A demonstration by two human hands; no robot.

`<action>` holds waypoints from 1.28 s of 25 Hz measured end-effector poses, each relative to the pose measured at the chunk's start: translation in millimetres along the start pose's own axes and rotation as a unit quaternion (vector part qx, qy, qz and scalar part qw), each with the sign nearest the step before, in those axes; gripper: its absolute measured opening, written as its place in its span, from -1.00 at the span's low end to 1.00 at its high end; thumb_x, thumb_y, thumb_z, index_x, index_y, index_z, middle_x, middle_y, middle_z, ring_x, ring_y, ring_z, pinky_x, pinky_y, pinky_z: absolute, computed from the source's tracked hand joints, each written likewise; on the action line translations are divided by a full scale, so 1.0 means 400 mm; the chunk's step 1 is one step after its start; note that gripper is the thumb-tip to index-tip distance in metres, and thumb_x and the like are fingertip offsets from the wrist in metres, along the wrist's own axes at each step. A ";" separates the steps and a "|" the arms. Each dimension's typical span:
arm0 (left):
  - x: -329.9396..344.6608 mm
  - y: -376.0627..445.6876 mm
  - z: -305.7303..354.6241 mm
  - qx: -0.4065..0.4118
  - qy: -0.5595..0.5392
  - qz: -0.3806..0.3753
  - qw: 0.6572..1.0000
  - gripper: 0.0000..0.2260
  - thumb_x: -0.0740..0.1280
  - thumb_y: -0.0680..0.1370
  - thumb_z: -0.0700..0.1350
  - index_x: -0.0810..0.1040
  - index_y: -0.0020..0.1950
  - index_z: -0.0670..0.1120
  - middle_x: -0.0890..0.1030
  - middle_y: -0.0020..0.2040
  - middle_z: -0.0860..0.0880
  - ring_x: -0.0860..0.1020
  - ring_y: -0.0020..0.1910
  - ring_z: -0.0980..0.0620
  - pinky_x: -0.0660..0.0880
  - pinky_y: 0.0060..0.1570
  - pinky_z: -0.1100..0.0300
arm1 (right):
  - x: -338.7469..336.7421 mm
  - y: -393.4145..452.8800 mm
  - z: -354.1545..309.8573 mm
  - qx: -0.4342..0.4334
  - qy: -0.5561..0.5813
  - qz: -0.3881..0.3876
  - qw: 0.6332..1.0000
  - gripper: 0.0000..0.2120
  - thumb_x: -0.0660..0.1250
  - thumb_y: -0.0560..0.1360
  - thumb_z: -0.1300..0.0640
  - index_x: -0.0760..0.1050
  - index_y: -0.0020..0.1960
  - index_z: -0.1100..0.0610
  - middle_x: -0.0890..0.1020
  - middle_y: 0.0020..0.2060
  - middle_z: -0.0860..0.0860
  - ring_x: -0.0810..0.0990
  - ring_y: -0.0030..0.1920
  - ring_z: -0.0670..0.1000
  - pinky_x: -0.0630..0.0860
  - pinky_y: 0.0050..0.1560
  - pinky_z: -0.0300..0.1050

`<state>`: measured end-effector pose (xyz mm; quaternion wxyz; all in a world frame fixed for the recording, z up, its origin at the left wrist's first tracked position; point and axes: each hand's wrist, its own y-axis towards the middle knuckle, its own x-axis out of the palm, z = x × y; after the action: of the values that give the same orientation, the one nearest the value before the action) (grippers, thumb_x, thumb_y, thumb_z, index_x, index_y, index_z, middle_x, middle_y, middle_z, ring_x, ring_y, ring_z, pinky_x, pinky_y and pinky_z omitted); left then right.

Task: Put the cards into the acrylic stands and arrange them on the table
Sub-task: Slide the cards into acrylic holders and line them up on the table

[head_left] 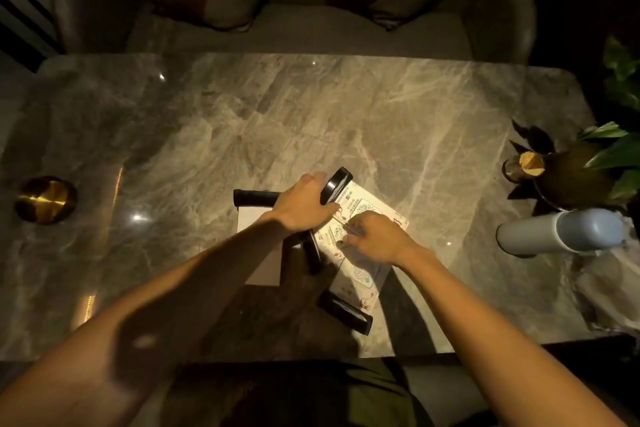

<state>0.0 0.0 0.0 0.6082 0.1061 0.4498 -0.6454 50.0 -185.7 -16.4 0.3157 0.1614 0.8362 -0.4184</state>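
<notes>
Several acrylic stands with black bases lie flat in the middle of the marble table (311, 107). The far stand (372, 210) holds a printed white card with QR codes, and its black base (334, 184) sits under the fingers of my left hand (301, 206). My right hand (375, 239) pinches the near edge of that card and stand. A second printed stand (360, 279) lies closer to me with its black base (344, 312) at the front. To the left lies a plain stand (256, 218) with a black base (254, 197), partly hidden by my left forearm.
A brass ashtray (45, 199) sits at the left edge. At the right stand a dark bottle with a cork (561, 166), green leaves (613, 149) and a pale grey cylinder lying down (557, 232). A cushioned sofa (298, 31) is beyond the table.
</notes>
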 end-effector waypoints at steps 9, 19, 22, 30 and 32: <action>0.051 0.105 -0.004 -0.086 -0.042 0.024 0.995 -0.69 0.35 0.45 0.15 0.53 0.07 -0.01 0.65 -0.06 0.00 0.63 -0.10 -0.04 0.57 0.00 0.01 | 0.064 0.017 0.056 0.038 0.070 0.015 0.997 -0.75 0.33 0.59 -0.06 0.62 0.06 0.11 0.54 -0.13 -0.07 0.48 -0.14 0.00 0.31 -0.24 -0.18; 0.059 0.157 -0.040 -0.157 -0.179 0.061 0.969 -0.86 0.31 0.54 -0.08 0.42 -0.08 -0.13 0.54 -0.17 -0.08 0.53 -0.15 -0.09 0.46 -0.19 0.13 | -0.003 0.014 0.101 0.267 0.254 0.220 0.903 -0.45 0.34 0.53 -0.14 0.52 -0.36 0.32 0.68 -0.34 0.24 0.58 -0.42 0.17 0.50 -0.35 0.03; 0.051 0.160 -0.027 -0.178 -0.251 0.068 0.949 -0.80 0.36 0.54 -0.11 0.36 -0.19 -0.06 0.42 -0.29 0.02 0.41 -0.27 0.03 0.33 -0.36 0.21 | -0.035 0.044 0.073 0.263 0.501 0.256 0.784 -0.64 0.41 0.55 0.00 0.62 -0.05 0.35 0.73 -0.19 0.23 0.70 -0.29 0.14 0.66 -0.14 0.16; -0.019 0.209 -0.056 -0.114 -0.263 0.124 0.950 -0.54 0.49 0.44 -0.02 0.50 0.27 -0.14 0.62 0.11 -0.10 0.60 0.10 -0.07 0.58 0.05 0.09 | -0.194 0.139 0.003 0.127 0.553 0.263 0.780 -0.86 0.37 0.58 0.22 0.61 0.13 0.13 0.76 -0.05 0.11 0.73 -0.14 0.12 0.67 -0.07 0.10; -0.058 0.230 -0.054 -0.059 -0.259 0.156 0.951 -0.39 0.50 0.44 -0.02 0.42 0.44 -0.10 0.53 0.31 -0.12 0.56 0.23 -0.05 0.53 0.23 0.03 | -0.229 0.177 -0.005 0.101 0.456 0.270 0.842 -0.89 0.43 0.54 0.19 0.66 0.05 0.15 0.75 -0.10 0.03 0.73 -0.10 0.06 0.65 0.07 0.13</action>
<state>77.8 44.5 -38.1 0.8021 -0.0319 0.2922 -0.5199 155.5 -142.3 2.9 -0.0192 0.5841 0.7623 -0.2779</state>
